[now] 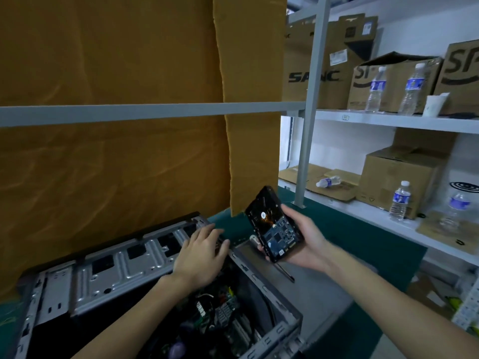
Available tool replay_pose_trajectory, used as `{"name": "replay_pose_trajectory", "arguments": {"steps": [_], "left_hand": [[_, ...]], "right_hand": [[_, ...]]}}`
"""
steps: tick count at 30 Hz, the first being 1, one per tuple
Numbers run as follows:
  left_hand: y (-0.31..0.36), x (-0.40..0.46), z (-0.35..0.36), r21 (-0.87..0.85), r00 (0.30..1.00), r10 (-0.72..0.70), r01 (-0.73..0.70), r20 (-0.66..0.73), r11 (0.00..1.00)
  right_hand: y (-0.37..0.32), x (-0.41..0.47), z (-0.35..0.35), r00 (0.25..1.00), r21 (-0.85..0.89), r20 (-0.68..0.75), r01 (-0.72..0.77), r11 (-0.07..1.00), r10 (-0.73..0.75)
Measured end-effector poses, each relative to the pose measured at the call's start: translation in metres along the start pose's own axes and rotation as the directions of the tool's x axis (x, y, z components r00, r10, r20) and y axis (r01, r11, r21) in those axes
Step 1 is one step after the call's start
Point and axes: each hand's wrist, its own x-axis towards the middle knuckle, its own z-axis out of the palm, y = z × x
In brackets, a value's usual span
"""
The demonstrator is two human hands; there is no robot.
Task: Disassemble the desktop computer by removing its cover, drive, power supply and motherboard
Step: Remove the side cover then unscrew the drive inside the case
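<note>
Right hand (pixel 304 240) grip curled round drive (pixel 273 226), long axis tilted, right of case (pixel 134 257); left hand (pixel 201 251) spread, on case.

There is a single view, taken from a wide-angle camera worn on the person's head. It looks forward and somewhat down, so both forearms enter from the bottom edge and reach away from the lens. The open computer case (pixel 145 275) fills the lower left at close range, cut off by the bottom edge. The drive (pixel 273 226) sits near the middle of the frame, within arm's reach. The green desk (pixel 363 242) runs off to the right. Straight ahead hangs an orange cloth (pixel 111 151), close behind the case. The shelving (pixel 388 120) to the right stands farther off, and its uprights bow with the lens distortion.
</note>
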Motion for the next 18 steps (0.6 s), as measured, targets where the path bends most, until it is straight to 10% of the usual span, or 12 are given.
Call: {"name": "replay_pose_trajectory", "arguments": {"steps": [2, 6, 13, 18], "left_hand": [[-0.005, -0.001, 0.007, 0.028, 1.000, 0.008, -0.008, -0.030, 1.000], [-0.005, -0.005, 0.011, 0.089, 0.999, 0.016, -0.012, -0.043, 0.996], [-0.004, -0.009, 0.009, 0.135, 0.999, 0.023, -0.018, -0.034, 0.991], [-0.001, -0.011, 0.009, 0.169, 0.999, 0.017, -0.009, -0.047, 0.986]], "right_hand": [[0.004, 0.022, -0.020, 0.988, -0.253, -0.144, 0.014, 0.967, -0.052], [0.025, 0.058, -0.070, 0.880, -0.874, -0.328, -0.144, 0.463, -0.344], [0.039, 0.095, -0.139, 0.818, -0.916, -0.370, -0.400, 0.025, -0.440], [0.029, 0.119, -0.167, 0.854, -0.901, -0.358, -0.422, -0.099, -0.378]]}}
